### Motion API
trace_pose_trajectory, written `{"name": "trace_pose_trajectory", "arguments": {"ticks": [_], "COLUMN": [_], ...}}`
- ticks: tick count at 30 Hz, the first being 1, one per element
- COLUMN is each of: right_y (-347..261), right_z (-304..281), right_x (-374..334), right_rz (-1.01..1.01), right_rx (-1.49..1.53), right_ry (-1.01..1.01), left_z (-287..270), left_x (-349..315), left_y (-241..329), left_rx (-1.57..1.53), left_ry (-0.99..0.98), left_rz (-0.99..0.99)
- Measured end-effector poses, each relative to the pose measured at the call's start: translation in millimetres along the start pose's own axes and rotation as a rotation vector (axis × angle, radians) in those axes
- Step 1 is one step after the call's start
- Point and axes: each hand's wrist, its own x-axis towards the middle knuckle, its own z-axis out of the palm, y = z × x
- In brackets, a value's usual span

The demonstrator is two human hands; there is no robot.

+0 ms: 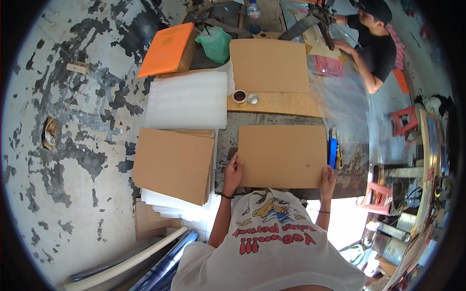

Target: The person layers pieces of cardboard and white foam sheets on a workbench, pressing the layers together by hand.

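Note:
A flat brown cardboard sheet (283, 155) lies in front of me at the near side of the worktable. My left hand (234, 170) is closed on its left edge, and my right hand (328, 178) grips the lower right corner. To the left of my left hand is a stack of cardboard sheets (174, 162), slightly fanned, over white sheets (167, 201). Just beyond my right hand lie a blue tool (332, 152) and a yellow-handled cutter (340, 157).
White foam sheets (187, 99) lie farther left, near an orange box (167, 48) and a green plastic bag (213, 44). Another cardboard sheet (269, 65) lies behind two round tins. A co-worker (376, 46) works at the far right beside clear plastic film (342, 109). Red stools (404, 121) stand right.

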Motion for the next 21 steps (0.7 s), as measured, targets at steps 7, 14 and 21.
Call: {"name": "trace_pose_trajectory", "arguments": {"ticks": [7,14,21], "right_y": [-22,-54,-154], "right_z": [28,35,189], "right_x": [4,19,51], "right_rz": [-0.388,-0.412,-0.641], "right_rx": [-0.551,-0.566,-0.298], "right_ry": [-0.071,-0.012,-0.523], "left_z": [-2,0,0], "left_x": [19,-4,-46], "left_y": [26,41,33], "left_rx": [0.647,0.826,1.031], "left_ry": [0.229,0.149,0.102], "left_rz": [0.229,0.163,0.254]}}
